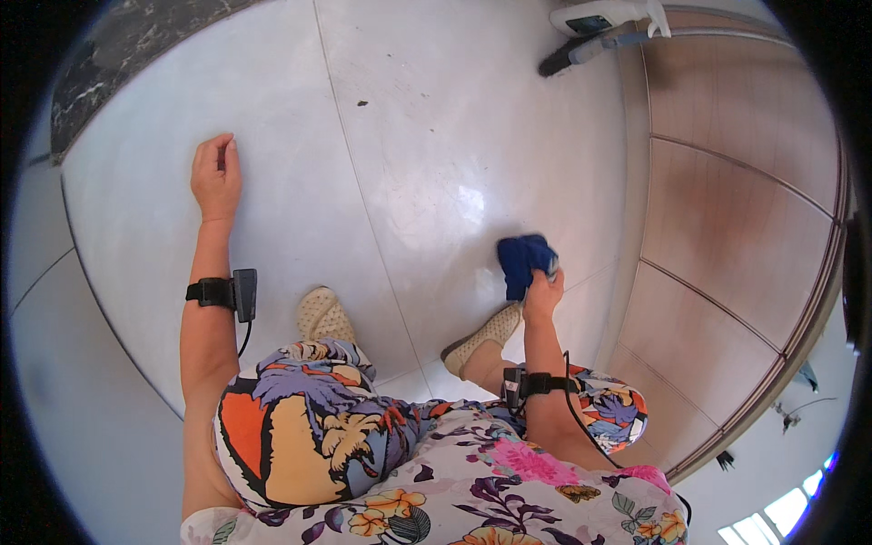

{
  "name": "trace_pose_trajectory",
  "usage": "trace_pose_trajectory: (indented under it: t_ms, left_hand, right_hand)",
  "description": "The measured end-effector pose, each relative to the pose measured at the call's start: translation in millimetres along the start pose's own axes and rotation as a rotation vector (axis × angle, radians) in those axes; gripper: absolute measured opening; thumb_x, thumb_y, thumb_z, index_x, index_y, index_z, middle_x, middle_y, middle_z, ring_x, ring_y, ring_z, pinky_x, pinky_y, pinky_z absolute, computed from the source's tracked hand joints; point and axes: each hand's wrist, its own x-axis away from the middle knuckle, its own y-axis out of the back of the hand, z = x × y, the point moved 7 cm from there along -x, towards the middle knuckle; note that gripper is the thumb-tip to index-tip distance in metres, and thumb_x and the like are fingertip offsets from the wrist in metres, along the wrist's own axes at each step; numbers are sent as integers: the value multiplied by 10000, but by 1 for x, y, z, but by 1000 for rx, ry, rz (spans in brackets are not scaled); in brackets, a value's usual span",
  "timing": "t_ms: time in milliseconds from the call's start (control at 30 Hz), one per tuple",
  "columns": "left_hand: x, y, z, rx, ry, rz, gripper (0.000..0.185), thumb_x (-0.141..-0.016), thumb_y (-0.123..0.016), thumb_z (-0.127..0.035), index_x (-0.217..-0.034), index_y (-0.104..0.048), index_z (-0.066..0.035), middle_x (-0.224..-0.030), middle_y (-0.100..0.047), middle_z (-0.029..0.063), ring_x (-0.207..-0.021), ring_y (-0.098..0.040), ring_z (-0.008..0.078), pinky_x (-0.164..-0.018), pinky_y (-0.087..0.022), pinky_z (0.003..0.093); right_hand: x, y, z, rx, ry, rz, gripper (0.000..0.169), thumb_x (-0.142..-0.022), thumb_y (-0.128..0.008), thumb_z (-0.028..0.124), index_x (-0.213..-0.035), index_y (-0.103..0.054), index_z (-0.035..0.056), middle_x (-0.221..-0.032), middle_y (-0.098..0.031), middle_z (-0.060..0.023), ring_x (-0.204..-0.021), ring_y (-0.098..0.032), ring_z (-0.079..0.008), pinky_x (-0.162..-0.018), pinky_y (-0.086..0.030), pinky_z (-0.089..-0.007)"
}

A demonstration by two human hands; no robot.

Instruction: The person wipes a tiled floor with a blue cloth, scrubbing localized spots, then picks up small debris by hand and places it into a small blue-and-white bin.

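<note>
My right hand grips the edge of a bunched dark blue cloth, low over the pale tiled floor and just past the toe of my right shoe. Off to the left, my left hand is held over the floor with its fingers curled toward the thumb; nothing shows in it. Each forearm wears a black strap with a small device and a cable. Small dark specks and faint smears mark the floor ahead.
Wood-look cabinet fronts run along the right side. A white spray bottle and a brush with dark bristles are near the cabinet at the upper right. Dark marbled stone borders the floor at the upper left. My left shoe is on the tiles.
</note>
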Motion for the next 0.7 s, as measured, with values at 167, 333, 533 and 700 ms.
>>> trace_pose_trajectory:
  t_ms: [167,333,533,700]
  left_hand:
    - [5,-6,-25,-219,-96,30,79,-858,-636,-149,-924,-637,-105,-922,-625,17,-798,-593,188,-680,-484,315]
    - [8,10,-21,-317,-139,42,105,-852,-639,-157,-940,-627,-100,-933,-628,15,-857,-596,203,-717,-488,327]
    - [15,-11,-11,-230,-84,134,115,-854,-633,-140,-952,-621,-80,-963,-628,45,-887,-601,220,-752,-497,339]
    - [17,5,0,-273,-82,139,134,-859,-624,-130,-979,-617,-72,-985,-627,60,-899,-602,231,-763,-496,344]
  right_hand:
    - [10,10,-65,580,-125,-313,503,-749,-567,168,-1184,-528,-82,-1105,-617,-303,-978,-622,-455,-875,-488,-474]
    - [66,-179,72,415,409,34,484,-751,-582,64,-1228,-528,3,-1170,-552,-236,-1147,-475,-409,-986,-400,-470]
    - [45,-289,188,12,373,539,429,-728,-614,127,-1136,-579,-2,-1040,-590,-251,-1014,-554,-392,-903,-445,-438]
    - [-7,-189,192,-18,465,354,452,-750,-640,119,-1175,-588,-29,-864,-646,-77,-757,-576,-152,-692,-481,-291]
